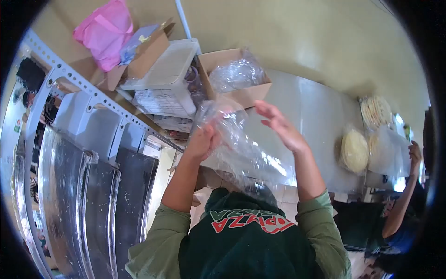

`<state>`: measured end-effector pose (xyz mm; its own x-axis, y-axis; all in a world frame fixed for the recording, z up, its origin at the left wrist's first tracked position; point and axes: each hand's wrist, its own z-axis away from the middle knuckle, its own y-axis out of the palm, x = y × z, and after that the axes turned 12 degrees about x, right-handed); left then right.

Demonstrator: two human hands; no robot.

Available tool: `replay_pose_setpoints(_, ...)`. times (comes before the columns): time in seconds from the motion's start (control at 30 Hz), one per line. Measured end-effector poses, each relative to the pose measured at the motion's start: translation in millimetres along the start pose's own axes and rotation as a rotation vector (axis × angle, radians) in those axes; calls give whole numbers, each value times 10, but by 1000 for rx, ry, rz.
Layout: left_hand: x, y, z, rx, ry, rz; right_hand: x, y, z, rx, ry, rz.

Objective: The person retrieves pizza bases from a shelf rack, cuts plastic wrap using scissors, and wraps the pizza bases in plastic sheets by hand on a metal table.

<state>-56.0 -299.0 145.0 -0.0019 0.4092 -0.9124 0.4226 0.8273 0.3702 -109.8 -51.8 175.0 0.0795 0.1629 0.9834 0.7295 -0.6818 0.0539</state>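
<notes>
A clear plastic bag (pixel 241 151) hangs in front of me above the edge of the metal table (pixel 320 107). My left hand (pixel 204 140) is closed on its upper left part, and the film drapes down to the right. My right hand (pixel 281 126) is raised to the right of the bag, fingers stretched out and holding nothing. Behind the bag, a cardboard box (pixel 239 95) stands on the table with crumpled clear plastic (pixel 237 74) inside.
At left is a metal rack (pixel 100 93) with dark trays (pixel 134 186). A white plastic stool (pixel 167 63) stands by the box, near a pink bag (pixel 107 35). On the right, packed flat round breads (pixel 354 151) lie near a co-worker's hand (pixel 415 152) with clear plastic (pixel 390 151).
</notes>
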Motion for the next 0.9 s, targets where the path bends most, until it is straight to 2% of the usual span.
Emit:
replay_pose_setpoints(0.07, 121, 58, -24, 65, -80, -87, -33, 182, -31, 142, -74, 76)
replay_pose_setpoints(0.17, -43, 317, -76, 119, -194, -185, -92, 222, 152, -96, 103, -423)
replay_pose_setpoints(0.27, -58, 376, -4, 171, -323, -281, -11, -29, 465, 14, 85, -680)
replay_pose_setpoints(0.37, 8, 459, 15, 167, -434, -429, 128, -252, 636, -286, 305, 137)
replay_pose_setpoints(0.43, 1, 598, -35, 133, -479, -510, 185, -427, 763, -394, 209, 204)
replay_pose_setpoints(0.47, -6, 662, -68, 118, -428, -682, 214, -510, 816, -448, 160, 236)
replay_pose_setpoints(0.53, -1, 779, -117, 84, -323, -1022, 303, -657, 900, -768, -90, 229)
replay_pose_setpoints(0.63, 99, 804, -151, -144, 64, -1328, 368, -817, 1151, -1002, -261, 272)
replay_pose_setpoints(0.7, -8, 1030, -171, -166, 87, -1421, 395, -591, 1352, -546, 35, 48)
replay_pose_setpoints(0.73, -29, 1135, -193, -173, 100, -1467, 388, -473, 1355, -293, 89, -45)
replay_pose_setpoints(0.77, 36, 1173, -217, -107, 223, -1603, 388, -377, 1321, -42, 142, -135)
replay_pose_setpoints(0.83, 247, 1226, -256, 37, 482, -1853, 139, -354, 1223, -141, 63, -359)
replay_pose_setpoints(0.87, 351, 1297, -249, 121, 483, -1857, 40, -368, 1188, -191, 25, -470)
replay_pose_setpoints(0.9, 459, 1382, -218, 205, 482, -1860, 32, -397, 1155, -228, 74, -385)
